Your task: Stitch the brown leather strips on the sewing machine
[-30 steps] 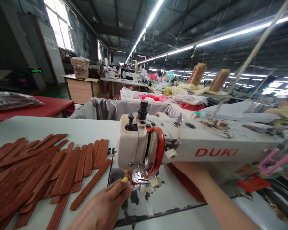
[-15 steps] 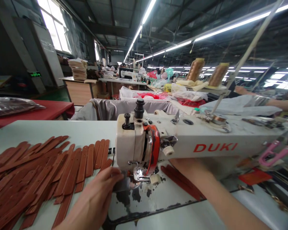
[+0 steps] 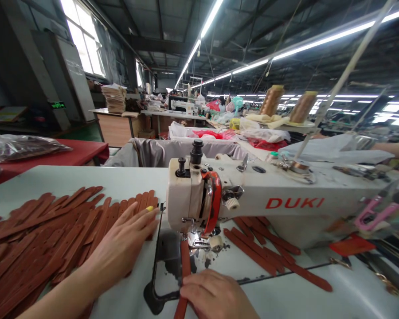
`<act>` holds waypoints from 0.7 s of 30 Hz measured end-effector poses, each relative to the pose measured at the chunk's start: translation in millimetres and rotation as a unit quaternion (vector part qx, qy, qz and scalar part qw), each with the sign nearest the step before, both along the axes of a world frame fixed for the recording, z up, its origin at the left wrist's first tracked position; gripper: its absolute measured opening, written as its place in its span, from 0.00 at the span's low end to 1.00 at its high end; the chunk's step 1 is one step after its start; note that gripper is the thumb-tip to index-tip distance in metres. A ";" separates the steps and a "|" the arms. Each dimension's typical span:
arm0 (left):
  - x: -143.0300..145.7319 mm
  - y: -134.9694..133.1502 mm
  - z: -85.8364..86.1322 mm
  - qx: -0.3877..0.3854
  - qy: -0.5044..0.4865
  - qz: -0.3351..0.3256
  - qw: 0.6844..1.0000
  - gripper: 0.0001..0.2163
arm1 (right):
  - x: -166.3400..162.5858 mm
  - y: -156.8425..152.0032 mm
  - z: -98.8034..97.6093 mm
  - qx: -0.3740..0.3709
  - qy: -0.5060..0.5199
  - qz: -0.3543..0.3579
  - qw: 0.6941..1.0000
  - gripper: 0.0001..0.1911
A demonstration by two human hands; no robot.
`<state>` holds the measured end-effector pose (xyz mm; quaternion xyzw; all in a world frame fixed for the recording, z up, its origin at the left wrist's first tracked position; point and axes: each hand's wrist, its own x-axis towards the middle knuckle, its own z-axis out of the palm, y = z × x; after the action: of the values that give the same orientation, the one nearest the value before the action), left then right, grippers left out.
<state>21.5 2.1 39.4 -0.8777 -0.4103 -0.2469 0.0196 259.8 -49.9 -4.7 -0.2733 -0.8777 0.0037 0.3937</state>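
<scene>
My right hand (image 3: 216,292) is closed on a narrow brown leather strap (image 3: 185,261) in front of the sewing machine (image 3: 249,195). The strap's far end runs up to the presser foot (image 3: 194,241); whether the foot presses on it I cannot make out. Over the right edge of a heap of similar leather straps (image 3: 43,239), my left hand (image 3: 123,239) stretches its fingers forward, with something yellow on one fingertip. It hides part of the heap, and I see nothing held in it.
Several more straps (image 3: 269,252) lie under the machine arm. Pink-handled scissors (image 3: 375,212) hang at its right, above a red piece (image 3: 353,244). Thread cones (image 3: 271,101) stand behind. A fabric-lined bin (image 3: 153,150) sits past the table, and another person's arm (image 3: 387,147) shows far right.
My right hand has come out from under the machine arm to the front and holds a strap. My left hand has left the needle area for the heap. More straps show under the arm.
</scene>
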 end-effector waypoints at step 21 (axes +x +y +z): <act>45.8 -39.4 -20.6 0.094 0.025 -0.078 0.992 0.25 | -0.9 7.5 -1.3 0.025 0.010 0.012 1.000 0.21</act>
<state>67.3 -37.3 18.8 -0.9071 -0.3154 -0.2627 0.0932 258.9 -42.4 -6.0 -0.2530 -0.8765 -0.0113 0.4094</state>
